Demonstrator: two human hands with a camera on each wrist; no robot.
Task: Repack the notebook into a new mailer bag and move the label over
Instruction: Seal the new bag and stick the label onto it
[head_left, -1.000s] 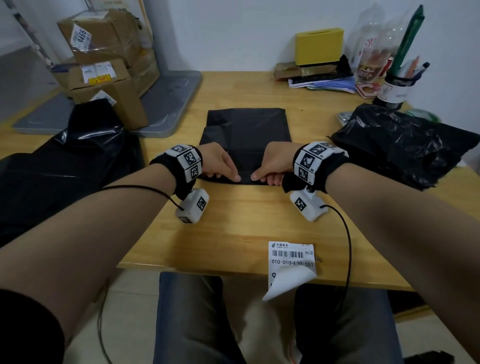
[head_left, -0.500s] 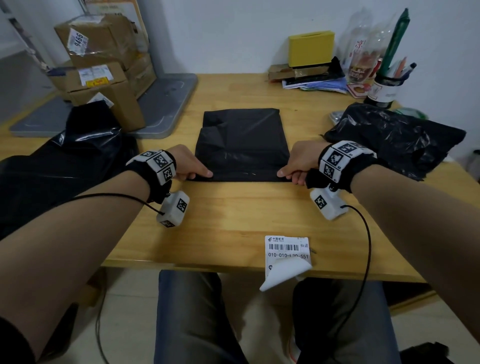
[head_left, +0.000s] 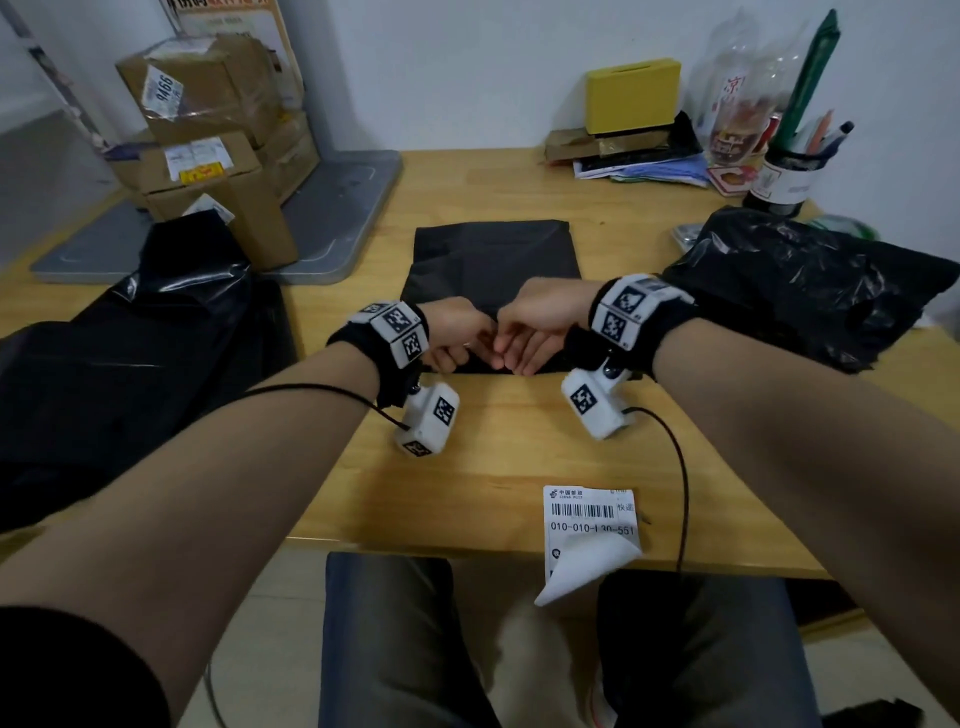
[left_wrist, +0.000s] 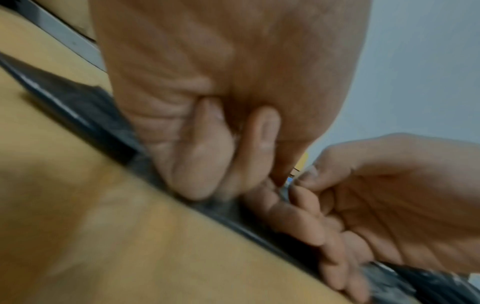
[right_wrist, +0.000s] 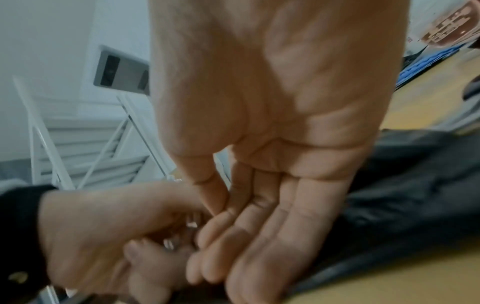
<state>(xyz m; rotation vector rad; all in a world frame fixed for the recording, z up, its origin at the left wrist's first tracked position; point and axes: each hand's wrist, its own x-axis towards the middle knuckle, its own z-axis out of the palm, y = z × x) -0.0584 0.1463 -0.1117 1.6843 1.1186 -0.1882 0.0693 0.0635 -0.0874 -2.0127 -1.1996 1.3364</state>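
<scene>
A flat black mailer bag (head_left: 493, 260) lies in the middle of the wooden table (head_left: 493, 447). My left hand (head_left: 480, 353) and right hand (head_left: 514, 356) meet at the middle of its near edge, fingertips touching. In the left wrist view my left hand (left_wrist: 272, 181) has curled fingers on the bag's edge (left_wrist: 78, 102). My right hand (right_wrist: 215, 218) pinches thumb against forefinger there, on a thin shiny bit of the bag (right_wrist: 402, 185). The white barcode label (head_left: 589, 514) lies at the table's front edge, its lower part curling over. No notebook is in sight.
A crumpled black bag (head_left: 805, 280) lies at the right, and more black bags (head_left: 130, 353) at the left. Cardboard boxes (head_left: 208, 130) stand on a grey platform (head_left: 332, 218) at the back left. A yellow box (head_left: 631, 98), bottles and a pen pot (head_left: 784, 176) stand at the back right.
Half a second ago my hands were at the two near corners of the bag. They have come back together at the middle of its near edge.
</scene>
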